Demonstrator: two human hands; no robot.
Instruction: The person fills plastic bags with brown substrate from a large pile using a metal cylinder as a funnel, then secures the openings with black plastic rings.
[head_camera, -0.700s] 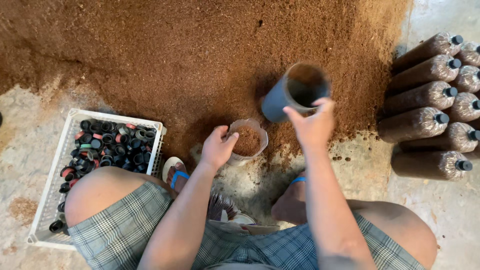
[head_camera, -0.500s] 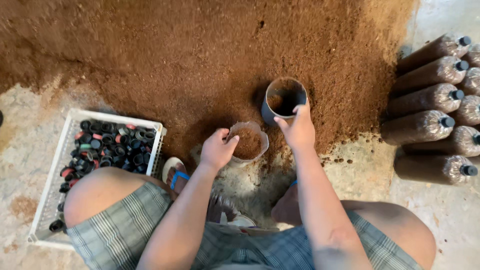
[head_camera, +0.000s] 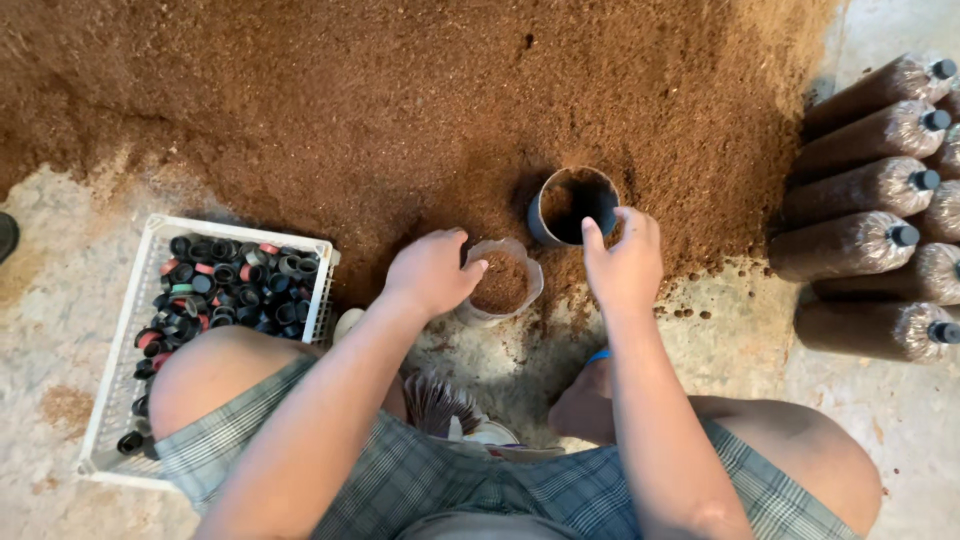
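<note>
My left hand (head_camera: 432, 271) grips the rim of a clear plastic bag (head_camera: 500, 283) that stands open on the floor, partly filled with brown sawdust. My right hand (head_camera: 624, 262) holds the near rim of a grey cylindrical scoop (head_camera: 572, 204), which stands upright in the sawdust just behind and right of the bag. Some sawdust lies inside the scoop. A big heap of brown sawdust (head_camera: 400, 110) covers the floor beyond both hands.
A white plastic crate (head_camera: 140, 330) of several black and red rings sits at my left knee. Filled, capped sawdust bags (head_camera: 870, 200) lie stacked at the right. Concrete floor (head_camera: 740, 330) shows near my sandalled feet. A bundle of bags (head_camera: 445, 405) lies between my legs.
The scoop came down from a raised, tilted position above the bag and now stands in the sawdust. My right hand followed it down. My left hand stayed on the bag's rim.
</note>
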